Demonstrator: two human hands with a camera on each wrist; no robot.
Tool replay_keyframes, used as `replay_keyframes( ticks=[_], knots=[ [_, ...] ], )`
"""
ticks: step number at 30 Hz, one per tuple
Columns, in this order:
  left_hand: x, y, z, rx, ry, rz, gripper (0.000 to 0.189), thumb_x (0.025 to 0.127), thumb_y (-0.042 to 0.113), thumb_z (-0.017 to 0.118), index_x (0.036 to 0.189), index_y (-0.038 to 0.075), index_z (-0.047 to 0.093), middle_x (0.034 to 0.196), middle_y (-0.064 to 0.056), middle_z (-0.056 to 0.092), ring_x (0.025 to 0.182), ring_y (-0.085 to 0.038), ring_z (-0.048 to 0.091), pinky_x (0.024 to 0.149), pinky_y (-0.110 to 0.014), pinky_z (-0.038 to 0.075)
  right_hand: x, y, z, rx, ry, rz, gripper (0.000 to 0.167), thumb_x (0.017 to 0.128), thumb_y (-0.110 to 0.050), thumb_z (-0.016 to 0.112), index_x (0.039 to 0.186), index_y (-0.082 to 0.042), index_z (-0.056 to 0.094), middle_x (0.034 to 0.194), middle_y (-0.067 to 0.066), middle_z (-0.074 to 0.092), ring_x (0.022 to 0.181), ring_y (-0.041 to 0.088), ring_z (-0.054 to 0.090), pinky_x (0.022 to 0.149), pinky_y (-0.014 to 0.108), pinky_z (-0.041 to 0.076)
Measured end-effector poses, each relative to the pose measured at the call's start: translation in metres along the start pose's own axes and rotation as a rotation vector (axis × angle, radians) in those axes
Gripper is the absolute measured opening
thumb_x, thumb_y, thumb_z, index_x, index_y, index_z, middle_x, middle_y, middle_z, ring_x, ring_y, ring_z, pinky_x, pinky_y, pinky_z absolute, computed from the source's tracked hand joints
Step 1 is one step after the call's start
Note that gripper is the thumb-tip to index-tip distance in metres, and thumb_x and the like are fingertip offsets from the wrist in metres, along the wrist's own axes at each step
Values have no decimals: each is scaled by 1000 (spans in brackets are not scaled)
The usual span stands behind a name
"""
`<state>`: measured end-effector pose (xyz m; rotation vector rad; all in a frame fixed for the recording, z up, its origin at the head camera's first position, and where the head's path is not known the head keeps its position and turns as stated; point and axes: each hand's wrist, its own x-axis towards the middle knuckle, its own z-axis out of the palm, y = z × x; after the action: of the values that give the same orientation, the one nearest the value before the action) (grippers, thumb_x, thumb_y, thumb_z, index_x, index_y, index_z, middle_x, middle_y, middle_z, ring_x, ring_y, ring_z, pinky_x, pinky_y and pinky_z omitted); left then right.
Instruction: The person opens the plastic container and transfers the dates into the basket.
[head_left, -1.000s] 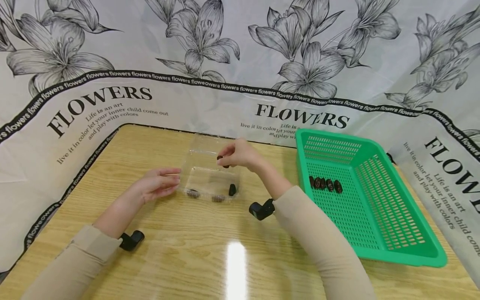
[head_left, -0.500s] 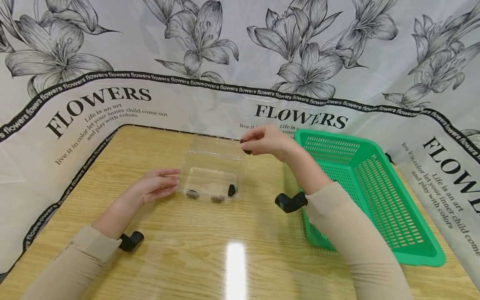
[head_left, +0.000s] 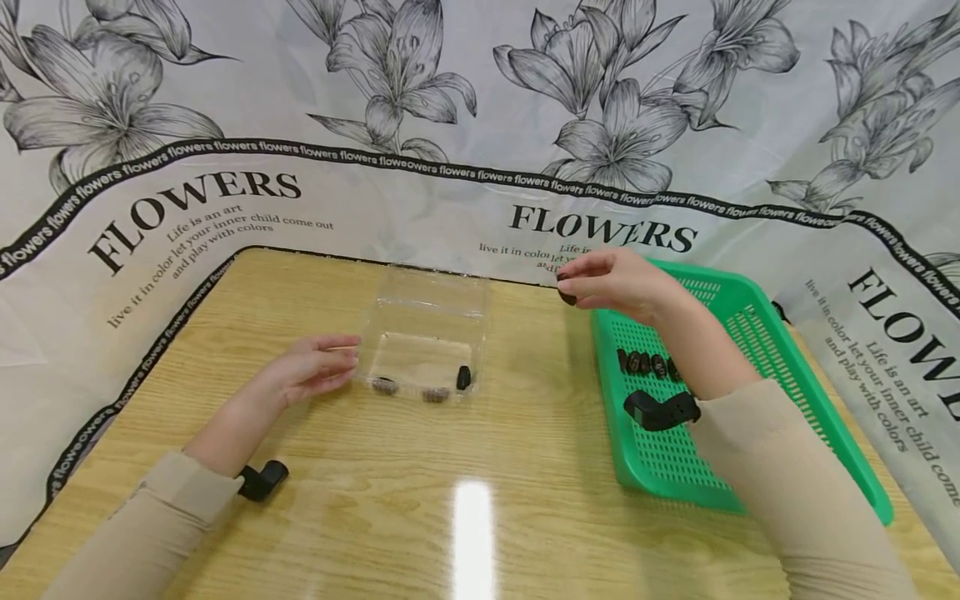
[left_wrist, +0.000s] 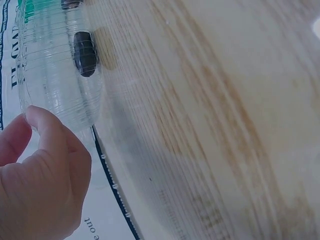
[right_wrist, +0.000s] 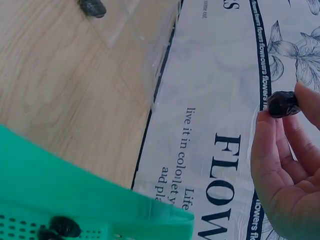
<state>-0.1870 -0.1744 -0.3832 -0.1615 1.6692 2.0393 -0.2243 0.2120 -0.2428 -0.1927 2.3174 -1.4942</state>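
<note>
My right hand (head_left: 622,287) pinches a small dark, glossy oval piece (right_wrist: 283,104), date-like in shape, between thumb and fingertips. It is raised by the far left corner of the green basket (head_left: 626,467). My left hand (head_left: 318,367) lies beside a clear plastic box (head_left: 427,308), its loosely extended fingertips right at the wall, as the left wrist view also shows. The box's lid stands raised at the back. Inside the box are 3 similar dark pieces, one upright (head_left: 463,377) in the right corner and another (left_wrist: 85,54) showing through the wall in the left wrist view.
Several more dark pieces (head_left: 637,363) lie in a row in the basket, partly hidden by my right forearm. The wooden table (head_left: 360,500) reaches back to a white floral cloth (head_left: 420,200). Each wrist carries a black camera mount (head_left: 660,411).
My right hand has moved right, from over the clear box to beside the green basket's far left corner, still pinching the dark piece. My left hand has stayed at the box.
</note>
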Motion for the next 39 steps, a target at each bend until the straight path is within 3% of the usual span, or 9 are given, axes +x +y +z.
replay_keyframes(
  ticks=[5,11,19,27,33,39],
  knots=[
    [-1,2,2,-1,-2,-3,59,92,-2,52,144,-6,23,107,-7,52,88,-9,59,78,-19,52,-11,16,-20,-3,7,17,40,90,-11,63,124,4,50,103,-3,60,89,10,60,89,33,50],
    [-2,1,1,5,3,-5,59,93,-1,52,144,-5,23,108,-7,51,88,-8,58,79,-19,52,-21,34,-36,33,13,44,24,88,-12,66,111,-11,61,102,-2,61,88,12,60,85,31,52],
    [-2,0,0,9,7,-1,60,92,-2,53,144,-5,24,106,-7,52,87,-8,58,79,-19,51,-25,61,-48,63,23,118,15,88,-12,66,101,-19,65,103,-1,60,87,15,59,85,31,52],
    [0,-1,1,20,11,1,59,93,-2,52,144,-6,24,109,-9,49,86,-8,58,80,-20,51,-24,92,-51,53,-7,223,14,89,-11,64,101,-16,61,94,-2,62,83,14,62,83,32,53],
    [-1,0,2,24,14,0,59,92,-1,52,144,-5,24,110,-8,50,88,-8,58,82,-20,51,-20,114,-50,-33,-67,287,21,90,-9,61,109,-5,53,88,6,59,76,16,61,78,36,55],
    [-1,3,2,25,20,-1,58,93,-2,52,144,-6,24,109,-8,50,87,-8,58,81,-20,51,-18,129,-47,-128,-98,321,18,92,-7,57,108,-1,52,87,9,58,75,18,60,73,36,55]
  ],
)
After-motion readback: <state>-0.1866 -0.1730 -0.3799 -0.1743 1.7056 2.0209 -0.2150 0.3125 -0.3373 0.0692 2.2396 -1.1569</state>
